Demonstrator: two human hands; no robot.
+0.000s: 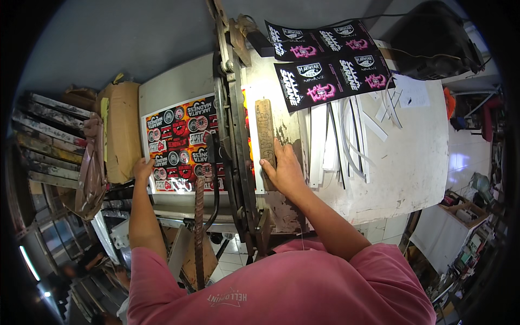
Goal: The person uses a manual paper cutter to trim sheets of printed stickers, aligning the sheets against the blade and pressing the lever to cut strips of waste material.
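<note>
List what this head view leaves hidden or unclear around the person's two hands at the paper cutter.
1. Middle of the red and black sticker sheet: covered by the cutter arm.
2. Right hand on the wooden block: its grip and the block's lower end are hidden beneath the hand.
3. Left hand: fingertips at the sheet's edge, too small to judge contact.
4. Cutter blade edge: hidden under the arm.
5. Dark machine: cut off by the rim.
</note>
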